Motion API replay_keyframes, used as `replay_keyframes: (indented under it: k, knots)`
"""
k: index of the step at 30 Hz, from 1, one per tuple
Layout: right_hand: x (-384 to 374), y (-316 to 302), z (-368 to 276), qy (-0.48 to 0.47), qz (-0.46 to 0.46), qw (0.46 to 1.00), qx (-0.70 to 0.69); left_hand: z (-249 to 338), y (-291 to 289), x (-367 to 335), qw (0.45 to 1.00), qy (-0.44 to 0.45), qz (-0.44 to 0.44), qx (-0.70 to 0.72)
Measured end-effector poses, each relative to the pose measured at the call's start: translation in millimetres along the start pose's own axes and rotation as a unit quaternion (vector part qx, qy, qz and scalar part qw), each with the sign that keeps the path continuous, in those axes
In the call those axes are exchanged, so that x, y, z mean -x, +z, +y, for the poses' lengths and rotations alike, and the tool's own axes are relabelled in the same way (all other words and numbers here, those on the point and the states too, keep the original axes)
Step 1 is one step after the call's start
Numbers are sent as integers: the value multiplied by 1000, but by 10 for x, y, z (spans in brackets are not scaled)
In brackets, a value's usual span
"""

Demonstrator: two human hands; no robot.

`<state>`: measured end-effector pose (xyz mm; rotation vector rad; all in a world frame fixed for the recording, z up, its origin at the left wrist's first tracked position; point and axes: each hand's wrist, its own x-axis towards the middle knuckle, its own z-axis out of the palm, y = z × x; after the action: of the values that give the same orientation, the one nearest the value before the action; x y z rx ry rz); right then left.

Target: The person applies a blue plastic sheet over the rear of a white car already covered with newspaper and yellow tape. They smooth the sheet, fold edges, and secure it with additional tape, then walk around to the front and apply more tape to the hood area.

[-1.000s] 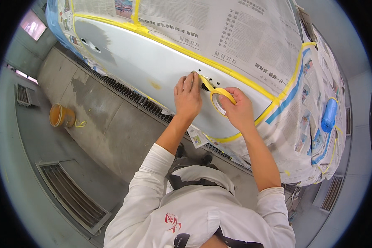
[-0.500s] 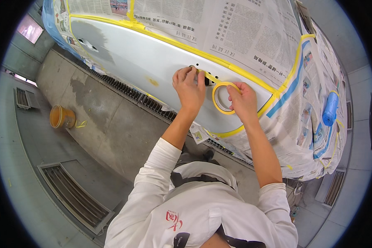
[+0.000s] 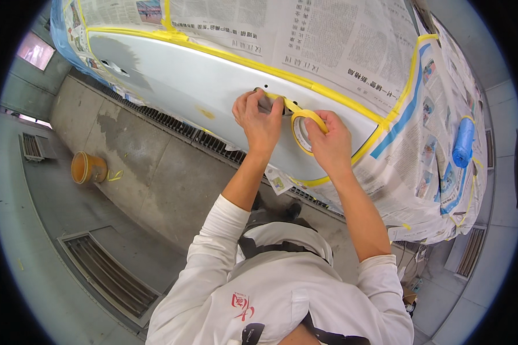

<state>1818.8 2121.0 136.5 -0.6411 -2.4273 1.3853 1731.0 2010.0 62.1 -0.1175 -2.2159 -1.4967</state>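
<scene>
A roll of yellow masking tape (image 3: 297,131) is gripped in my right hand (image 3: 331,141), thumb in its ring and fingers over its outside. From the roll a short strip of tape (image 3: 292,105) runs left to my left hand (image 3: 260,122). Its thumb and curled fingers hold the strip's end against the pale grey car door panel (image 3: 178,73), beside the door-handle opening. My fingers partly cover that opening. Small dark holes (image 3: 266,86) in the panel show close by.
Newspaper (image 3: 328,49) edged with yellow tape covers the car above and right of the panel. A blue roll (image 3: 463,142) rests on the covered part at right. On the floor at left stands a yellow bucket (image 3: 88,167). A floor grating (image 3: 170,125) runs beneath the car's side.
The tape roll has turned more edge-on and come slightly nearer my left hand. My left hand stays at the handle opening. The whole view has shifted a little.
</scene>
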Motion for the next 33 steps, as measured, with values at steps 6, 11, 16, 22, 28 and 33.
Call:
replay_keyframes:
  k: [6, 11, 16, 22, 28, 33]
  knots:
    - [64, 116, 28, 18, -21, 998, -60, 23, 27, -40, 999, 12, -2, -36]
    - [75, 188, 76, 138, -52, 965, -218, 44, 6, -60, 998, 0, -20, -60]
    - [55, 236, 93, 148, -41, 955, -253, 94, -16, -61, 998, -18, -22, -60]
    - [40, 285, 67, 160, -36, 959, -230, 103, -34, -93, 997, -35, -35, -67]
    - [54, 287, 63, 151, -9, 950, -272, 36, -66, -90, 998, 3, -55, -39]
    - [66, 292, 66, 135, 2, 952, -275, -2, -97, -54, 995, 62, -74, -36]
